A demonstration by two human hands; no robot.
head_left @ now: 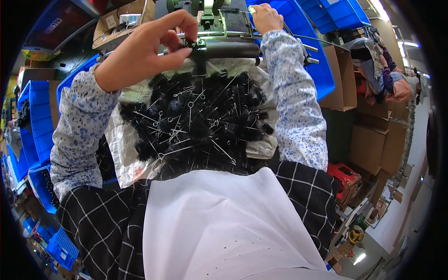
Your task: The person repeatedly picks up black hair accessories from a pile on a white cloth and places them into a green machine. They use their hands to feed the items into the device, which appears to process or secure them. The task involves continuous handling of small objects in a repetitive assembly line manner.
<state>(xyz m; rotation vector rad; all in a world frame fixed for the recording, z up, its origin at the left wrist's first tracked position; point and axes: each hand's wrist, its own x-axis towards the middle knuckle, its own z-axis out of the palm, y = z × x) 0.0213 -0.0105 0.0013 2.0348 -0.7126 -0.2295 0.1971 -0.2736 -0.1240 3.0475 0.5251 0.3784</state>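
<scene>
My left hand (149, 53) is raised at the left of a green machine (207, 21), thumb and fingers curled round a small dark bristly piece, which looks like part of a black twisted-wire brush (187, 45). At the machine's right side, my right hand (267, 19) is closed, fingertips at a small pale yellow piece (252, 10). From there a thin black twisted-wire brush (230, 9) stretches left toward the machine. Below both hands lies a heap of black wire brushes (186, 116) with looped metal ends, spread on a pale woven sheet (122, 154) before my lap.
A dark round bar (231, 50) crosses the machine's front. Metal rods (308, 46) jut out to the right over a blue bin (322, 77). Blue crates (39, 121) stand at left, cardboard boxes (368, 147) at right. Another person (392, 84) works at far right.
</scene>
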